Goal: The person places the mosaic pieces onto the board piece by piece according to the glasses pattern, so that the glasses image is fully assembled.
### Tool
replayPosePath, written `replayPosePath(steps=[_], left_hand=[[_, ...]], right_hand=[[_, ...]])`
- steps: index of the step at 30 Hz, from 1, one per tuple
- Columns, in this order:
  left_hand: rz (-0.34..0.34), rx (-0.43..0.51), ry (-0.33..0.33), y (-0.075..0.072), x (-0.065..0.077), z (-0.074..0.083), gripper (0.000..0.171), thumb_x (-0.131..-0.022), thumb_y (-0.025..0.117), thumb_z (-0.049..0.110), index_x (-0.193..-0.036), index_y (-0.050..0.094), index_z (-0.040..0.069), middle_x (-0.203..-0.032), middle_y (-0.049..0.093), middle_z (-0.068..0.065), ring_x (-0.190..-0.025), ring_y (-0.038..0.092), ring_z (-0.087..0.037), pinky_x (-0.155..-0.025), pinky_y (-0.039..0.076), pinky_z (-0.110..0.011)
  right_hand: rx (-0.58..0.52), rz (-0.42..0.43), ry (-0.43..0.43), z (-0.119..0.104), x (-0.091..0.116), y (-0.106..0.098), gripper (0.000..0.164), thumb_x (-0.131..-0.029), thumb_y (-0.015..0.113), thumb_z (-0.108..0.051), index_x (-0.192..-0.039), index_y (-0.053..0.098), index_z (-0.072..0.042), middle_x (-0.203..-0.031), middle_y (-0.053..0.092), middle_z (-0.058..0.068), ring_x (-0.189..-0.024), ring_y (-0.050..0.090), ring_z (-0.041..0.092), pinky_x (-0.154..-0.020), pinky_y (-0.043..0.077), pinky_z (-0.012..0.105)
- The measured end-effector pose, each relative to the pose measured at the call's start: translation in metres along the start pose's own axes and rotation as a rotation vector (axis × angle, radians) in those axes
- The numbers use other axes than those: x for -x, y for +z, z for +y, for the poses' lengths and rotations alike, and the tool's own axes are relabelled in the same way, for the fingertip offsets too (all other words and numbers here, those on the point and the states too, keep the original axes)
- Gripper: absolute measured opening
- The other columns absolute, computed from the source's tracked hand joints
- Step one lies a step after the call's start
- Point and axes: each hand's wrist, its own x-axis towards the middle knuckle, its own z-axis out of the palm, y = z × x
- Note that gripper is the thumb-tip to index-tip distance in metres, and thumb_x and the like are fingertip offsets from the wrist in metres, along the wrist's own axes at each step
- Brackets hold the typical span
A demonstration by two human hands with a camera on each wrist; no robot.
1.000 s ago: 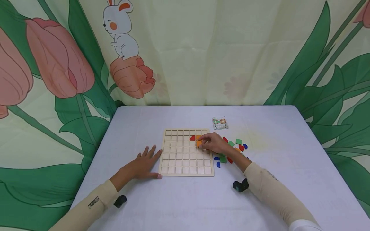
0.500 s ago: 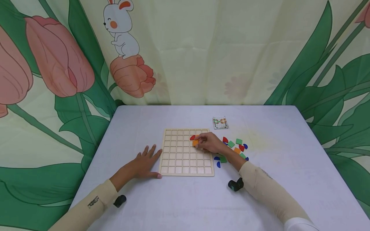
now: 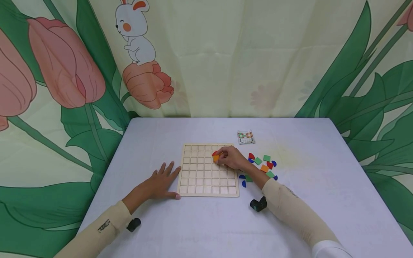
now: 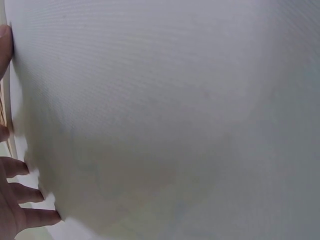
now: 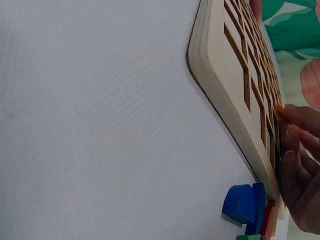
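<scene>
A wooden grid board [image 3: 200, 181] lies in the middle of the table. My left hand [image 3: 161, 183] is spread flat beside it, index finger and thumb at its left edge. Over the board's upper right part, my right hand [image 3: 231, 158] pinches an orange square tile [image 3: 216, 158] between thumb and fingers. Directly behind that tile, a red rounded piece [image 3: 214, 153] sits on the grid, partly covered. From the right wrist view, the orange tile [image 5: 284, 112] appears thin and tilted, close over the grid.
Right of the board lie loose pieces, among them a green square [image 3: 266, 157], an orange square [image 3: 264, 168] and a blue half-round piece [image 3: 243, 184]. A small pattern card [image 3: 246, 137] lies behind the board. A printed curtain [image 3: 213, 71] hangs beyond the table.
My right hand has moved a little left across the board with the orange tile, toward the red piece and now partly over it. The left hand stays put.
</scene>
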Motion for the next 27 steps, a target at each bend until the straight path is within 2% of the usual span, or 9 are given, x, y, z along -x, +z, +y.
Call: replayPosePath(steps=[10, 17, 27], left_hand=[[-0.006, 0.002, -0.003, 0.002, -0.001, -0.001, 0.114, -0.076, 0.067, 0.077, -0.162, 0.020, 0.018, -0.168, 0.010, -0.020, -0.152, 0.011, -0.051, -0.113, 0.027, -0.070], [-0.006, -0.005, -0.008, 0.003, -0.002, -0.002, 0.114, -0.076, 0.065, 0.078, -0.162, 0.019, 0.019, -0.168, 0.010, -0.019, -0.152, 0.010, -0.050, -0.113, 0.027, -0.069], [-0.017, -0.001, -0.004, 0.001, 0.000, 0.000, 0.114, -0.077, 0.066, 0.077, -0.162, 0.019, 0.019, -0.168, 0.010, -0.019, -0.152, 0.010, -0.051, -0.113, 0.026, -0.070]], right_hand=[[0.166, -0.009, -0.036, -0.003, -0.002, 0.001, 0.027, -0.086, 0.080, -0.017, -0.110, 0.073, -0.007, -0.080, 0.066, 0.001, -0.071, 0.056, 0.015, -0.067, 0.046, 0.026], [0.284, 0.004, -0.011, -0.006, -0.004, 0.003, 0.023, -0.085, 0.081, -0.020, -0.106, 0.074, -0.012, -0.082, 0.065, -0.003, -0.077, 0.057, 0.015, -0.073, 0.045, 0.029], [0.317, 0.004, 0.002, -0.011, -0.003, 0.002, 0.024, -0.086, 0.080, -0.021, -0.108, 0.075, -0.013, -0.086, 0.069, -0.004, -0.080, 0.060, 0.013, -0.076, 0.048, 0.031]])
